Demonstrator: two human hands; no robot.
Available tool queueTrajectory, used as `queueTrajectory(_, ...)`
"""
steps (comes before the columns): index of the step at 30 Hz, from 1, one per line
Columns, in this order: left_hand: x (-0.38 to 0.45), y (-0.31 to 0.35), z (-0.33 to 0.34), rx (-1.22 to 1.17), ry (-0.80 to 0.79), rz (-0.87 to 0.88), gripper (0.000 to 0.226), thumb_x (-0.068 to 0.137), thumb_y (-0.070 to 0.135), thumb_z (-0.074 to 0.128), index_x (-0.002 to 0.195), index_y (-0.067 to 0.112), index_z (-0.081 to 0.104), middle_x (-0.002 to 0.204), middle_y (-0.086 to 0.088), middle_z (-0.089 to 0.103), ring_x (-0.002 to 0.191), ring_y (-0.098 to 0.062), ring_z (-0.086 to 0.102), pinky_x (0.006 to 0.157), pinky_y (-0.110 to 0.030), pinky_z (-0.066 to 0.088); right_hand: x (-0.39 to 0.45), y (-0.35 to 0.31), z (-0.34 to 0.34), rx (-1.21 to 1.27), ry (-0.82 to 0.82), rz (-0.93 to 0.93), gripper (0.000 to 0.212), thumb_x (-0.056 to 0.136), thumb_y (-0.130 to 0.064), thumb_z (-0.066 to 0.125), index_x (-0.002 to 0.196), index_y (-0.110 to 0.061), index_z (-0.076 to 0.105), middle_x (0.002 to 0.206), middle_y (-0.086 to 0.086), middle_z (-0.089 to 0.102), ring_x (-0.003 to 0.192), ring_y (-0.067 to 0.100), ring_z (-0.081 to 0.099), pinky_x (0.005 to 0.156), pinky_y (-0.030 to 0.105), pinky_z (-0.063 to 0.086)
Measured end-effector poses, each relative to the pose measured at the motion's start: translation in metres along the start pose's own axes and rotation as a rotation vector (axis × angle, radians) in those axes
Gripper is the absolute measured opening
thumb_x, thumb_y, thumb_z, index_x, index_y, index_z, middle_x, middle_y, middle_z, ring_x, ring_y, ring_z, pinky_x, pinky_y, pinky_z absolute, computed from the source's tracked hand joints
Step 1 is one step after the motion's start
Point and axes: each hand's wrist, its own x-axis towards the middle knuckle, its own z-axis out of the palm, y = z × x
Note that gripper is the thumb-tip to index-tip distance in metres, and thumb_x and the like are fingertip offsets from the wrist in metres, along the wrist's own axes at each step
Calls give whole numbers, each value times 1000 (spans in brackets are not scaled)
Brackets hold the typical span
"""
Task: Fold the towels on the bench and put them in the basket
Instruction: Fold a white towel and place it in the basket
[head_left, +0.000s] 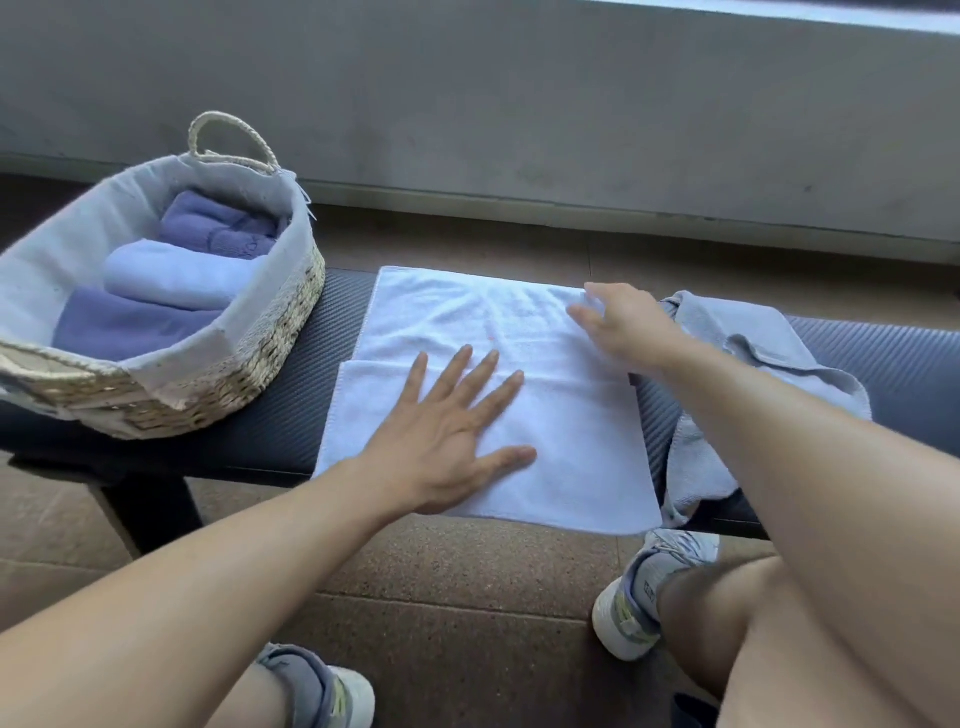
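Basket (291, 312) at 9 o'clock, left edge cut off. Right hand (623, 325) blurred, fingers loosely open on white towel (571, 441) mid-bench (291, 415); left hand (447, 436) spread flat, pressing it.

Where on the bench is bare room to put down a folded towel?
One bare strip of bench lies between the basket and the white towel. Another patch lies right of the grey towel. The middle is crowded: left hand presses flat on the white towel and right hand touches its far edge.
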Motion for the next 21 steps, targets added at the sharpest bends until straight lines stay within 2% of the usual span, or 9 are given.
queueTrajectory(2, 1, -1, -1, -6, -18, -2, 85, 87, 85, 7, 157, 43, -15, 167, 9, -22, 149, -14, -32, 122, -53, -15, 14, -4, 6, 70, -14, 21, 39, 104, -43, 41, 113, -10, 61, 125, 13, 60, 128, 40, 46, 95, 44, 42)
queueTrajectory(5, 1, -2, -2, -9, -36, 1, 85, 87, 85, 8, 157, 43, -16, 166, 10, -23, 149, -13, -33, 122, -52, -16, 28, -9, 8, 92, -18, 86, 49, 103, -48, 37, 134, -15, 56, 142, 7, 55, 138, 37, 36, 103, 44, 36)
queueTrajectory(8, 1, -1, -4, -19, -51, -6, 84, 88, 84, 11, 157, 43, -14, 166, 11, -22, 149, -12, -32, 122, -52, -16, 41, -5, 9, -65, -56, 114, 62, 100, -61, 37, 143, -19, 52, 148, 8, 53, 140, 38, 39, 111, 42, 34)
queueTrajectory(10, 2, 0, -4, -24, -56, -13, 84, 88, 84, 12, 157, 43, -13, 167, 11, -21, 150, -12, -30, 122, -52, -16, 48, -3, 8, -3, -38, 115, 50, 96, -61, 48, 126, -24, 60, 133, 6, 62, 128, 34, 51, 107, 43, 40)
queueTrajectory(13, 5, -1, -4, -51, -66, -17, 84, 88, 84, 14, 158, 44, -11, 167, 11, -19, 151, -12, -29, 121, -52, -17, 50, -2, 10, 187, 101, 66, 20, 89, -45, 66, 93, -26, 62, 104, -3, 66, 107, 25, 59, 92, 40, 49)
queueTrajectory(17, 12, -2, -5, -70, -83, -21, 84, 88, 84, 14, 158, 44, -10, 168, 10, -19, 151, -14, -28, 121, -53, -18, 45, -10, -1, 412, 249, 4, 18, 85, -40, 73, 85, -24, 65, 82, -9, 65, 79, 16, 62, 70, 32, 52)
queueTrajectory(19, 16, -3, -6, -78, -81, -17, 84, 88, 85, 13, 158, 44, -10, 168, 10, -19, 151, -14, -29, 121, -54, -18, 40, -17, -16, 552, 291, -65, 14, 86, -35, 75, 81, -25, 66, 74, -11, 63, 66, 8, 57, 60, 26, 46)
queueTrajectory(21, 19, -5, -7, -82, -74, -18, 85, 88, 84, 13, 159, 43, -9, 168, 9, -18, 151, -15, -28, 121, -55, -17, 29, -21, -29, 660, 247, -153, 17, 85, -31, 79, 78, -25, 65, 66, -13, 62, 57, 5, 50, 53, 21, 40)
